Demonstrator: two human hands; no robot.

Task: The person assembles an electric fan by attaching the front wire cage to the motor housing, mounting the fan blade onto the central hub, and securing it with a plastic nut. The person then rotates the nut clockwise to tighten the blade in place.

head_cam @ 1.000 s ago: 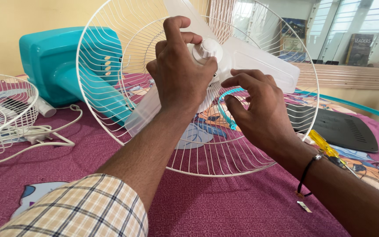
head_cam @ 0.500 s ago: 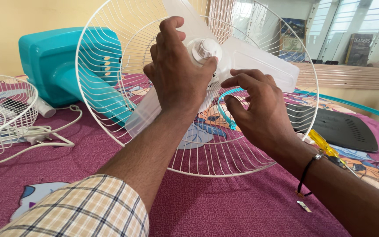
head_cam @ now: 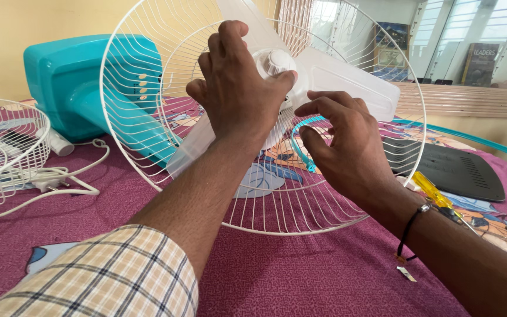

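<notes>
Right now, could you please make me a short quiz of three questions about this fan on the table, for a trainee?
1. True or false: the left hand is gripping the white blade cap at the hub of the translucent fan blade.
2. Which tool lies on the maroon tablecloth by the right wrist? A) pliers B) a yellow-handled screwdriver C) a hammer
3. Fill in: the right hand rests against the white wire ____ behind the blade.

Key
1. True: the fingers and thumb close around the cap.
2. B.
3. Guard: the rear grille guard, which stands upright on the teal fan body.
</notes>
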